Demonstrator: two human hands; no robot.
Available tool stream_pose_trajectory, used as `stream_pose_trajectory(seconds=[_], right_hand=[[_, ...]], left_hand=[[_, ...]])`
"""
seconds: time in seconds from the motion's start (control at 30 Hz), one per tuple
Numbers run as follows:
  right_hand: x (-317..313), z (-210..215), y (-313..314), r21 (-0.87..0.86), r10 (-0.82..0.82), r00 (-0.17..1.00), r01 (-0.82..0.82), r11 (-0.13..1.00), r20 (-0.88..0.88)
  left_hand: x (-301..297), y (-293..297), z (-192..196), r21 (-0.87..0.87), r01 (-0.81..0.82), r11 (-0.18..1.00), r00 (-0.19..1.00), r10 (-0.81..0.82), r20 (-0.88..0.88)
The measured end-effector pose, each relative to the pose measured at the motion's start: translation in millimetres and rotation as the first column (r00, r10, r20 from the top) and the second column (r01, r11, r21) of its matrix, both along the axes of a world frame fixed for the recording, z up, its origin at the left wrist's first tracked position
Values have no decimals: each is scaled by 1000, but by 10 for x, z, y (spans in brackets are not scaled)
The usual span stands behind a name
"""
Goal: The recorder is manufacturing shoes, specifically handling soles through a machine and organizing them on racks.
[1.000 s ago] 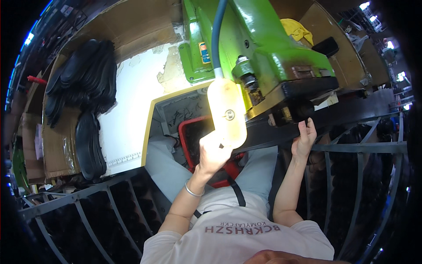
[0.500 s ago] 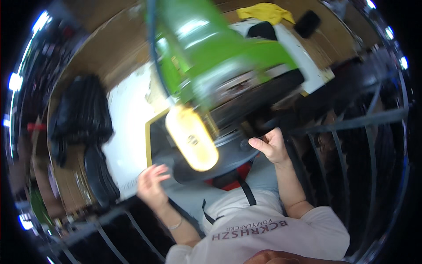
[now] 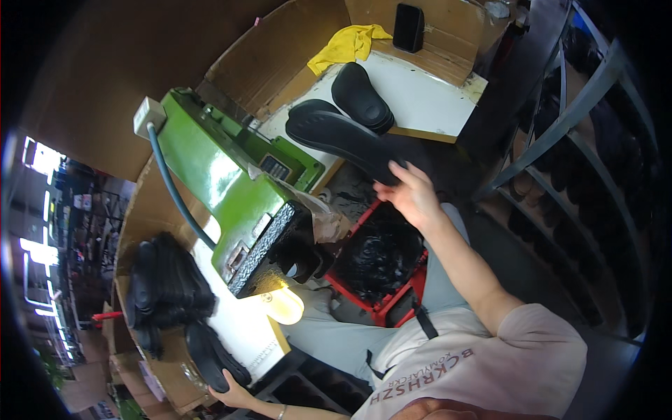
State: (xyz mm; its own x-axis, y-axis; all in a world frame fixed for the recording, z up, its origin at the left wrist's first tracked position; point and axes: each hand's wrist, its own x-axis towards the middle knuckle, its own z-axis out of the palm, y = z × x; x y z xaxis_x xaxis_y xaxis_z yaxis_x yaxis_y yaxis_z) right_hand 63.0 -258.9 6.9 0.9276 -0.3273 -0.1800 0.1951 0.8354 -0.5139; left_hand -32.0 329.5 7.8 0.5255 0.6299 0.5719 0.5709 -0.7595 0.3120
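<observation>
My right hand (image 3: 413,197) reaches up to the white table (image 3: 427,98) on my right, and its fingers close over the near end of a long black shoe sole (image 3: 336,133). A second black sole (image 3: 360,98) lies just behind it. My left hand (image 3: 234,396), a bracelet on its wrist, is low at the picture's bottom edge and grips the end of a black sole (image 3: 210,357) beside a pile of black soles (image 3: 168,287). A pale yellow sole (image 3: 283,305) lies under the head of the green machine (image 3: 224,189), in neither hand.
A red crate (image 3: 402,297) with dark pieces sits by my lap. A yellow cloth (image 3: 350,42) and a black box (image 3: 408,26) lie on cardboard at the back. Metal racks (image 3: 560,154) holding dark soles stand at the right. A blue hose (image 3: 171,189) runs along the machine.
My left hand let go of the pale sole, which now rests under the machine head. Both hands moved outward, each to a black sole. My head has turned.
</observation>
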Motion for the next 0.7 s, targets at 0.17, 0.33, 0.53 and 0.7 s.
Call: stream_pose_trajectory(seconds=[0.17, 0.33, 0.53, 0.7], right_hand=[[940, -298, -47, 90, -8, 998, 2, 996, 62], [455, -323, -4, -385, 52, 972, -139, 912, -229], [-884, -669, 263, -624, 721, 651, -671, 401, -237], [-1538, -711, 311, -373, 464, 798, -594, 713, -386]], left_hand=[[-103, -901, 747, -126, 257, 958, 952, -229, 203], [-226, -1481, 858, -263, 759, 596, 642, -752, 148], [279, -2483, -261, -650, 683, -333, 195, -775, 602], [344, -3552, -378, -650, 312, -693, 580, -402, 708]])
